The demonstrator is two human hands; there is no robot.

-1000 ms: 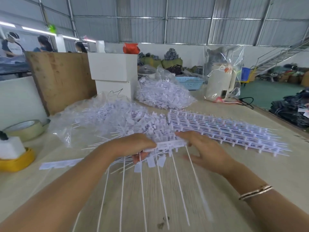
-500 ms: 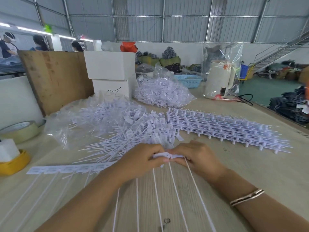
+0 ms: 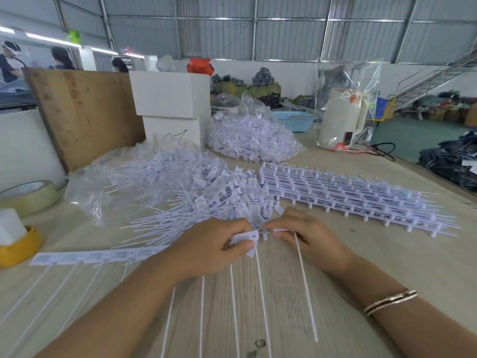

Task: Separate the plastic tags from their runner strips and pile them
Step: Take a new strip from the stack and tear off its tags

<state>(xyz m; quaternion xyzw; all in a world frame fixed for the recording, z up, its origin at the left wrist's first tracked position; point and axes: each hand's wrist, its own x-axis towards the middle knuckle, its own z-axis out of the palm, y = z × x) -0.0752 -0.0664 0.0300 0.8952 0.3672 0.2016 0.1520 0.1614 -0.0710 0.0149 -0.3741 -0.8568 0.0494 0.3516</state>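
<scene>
Tags being split apart at the fingertips

A tag strip (image 3: 245, 237), earlier held whole, is now gripped by the left hand (image 3: 211, 248); one tag (image 3: 280, 230) is pinched away by the right hand (image 3: 307, 236), just before the pile (image 3: 206, 200).

Corrugated metal walls (image 3: 284, 34) ring this big hall, strip lights (image 3: 51, 41) glowing on the left. A metal staircase (image 3: 436, 76) climbs on the right above a green floor (image 3: 413, 135). Up close, a pale wood-grain bench (image 3: 387, 254), a plywood board (image 3: 85, 112) standing at its back-left.
</scene>
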